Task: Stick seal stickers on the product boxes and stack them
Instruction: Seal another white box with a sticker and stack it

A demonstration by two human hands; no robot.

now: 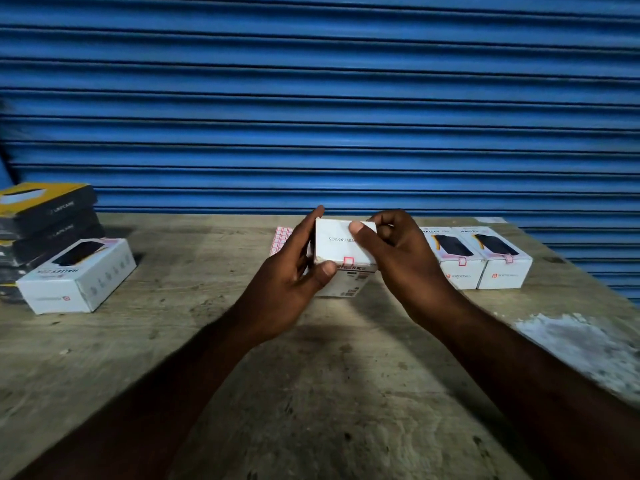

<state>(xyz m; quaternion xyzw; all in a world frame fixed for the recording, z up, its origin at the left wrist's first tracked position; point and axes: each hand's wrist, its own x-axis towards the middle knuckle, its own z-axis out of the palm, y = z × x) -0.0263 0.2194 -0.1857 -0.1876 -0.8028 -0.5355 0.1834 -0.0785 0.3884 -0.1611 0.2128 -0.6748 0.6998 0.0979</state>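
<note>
Fingers [304, 233] of L hand [287, 275] are curled round the white product box [337, 242] at frame center. Thumb is on its near lower-left corner, index runs up the left edge w/ the tip past the top edge. R hand [401, 261] grips the same box from the right: thumb flat on the upper face near the far right corner, other fingers bent behind the right end. So we have both hands clamped on it.

Box is tilted, big face toward cam, "PORTRONICS" print reading sideways. We can't tell if its lower edge touches the counter [311, 375].

Red-outlined seal sticker [348, 261] sits on the near edge of that face, btw the two thumbs. We can't tell how well it's stuck down.

Sticker sheet [281, 241] lies flat on the counter just behind L hand, partly hidden by it.

Right of center: first sealed box [457, 265] and second sealed box [504, 268], side by side and touching, each w/ a red sticker over its near top edge.

Frame left: angled white box [76, 278] lies just beside a stack of dark boxes [48, 209] w/ yellow trim at the left edge.

Blue roller shutter [311, 98] fills the upper half behind the counter. Pale worn patch [581, 344] on the counter, lower right.
</note>
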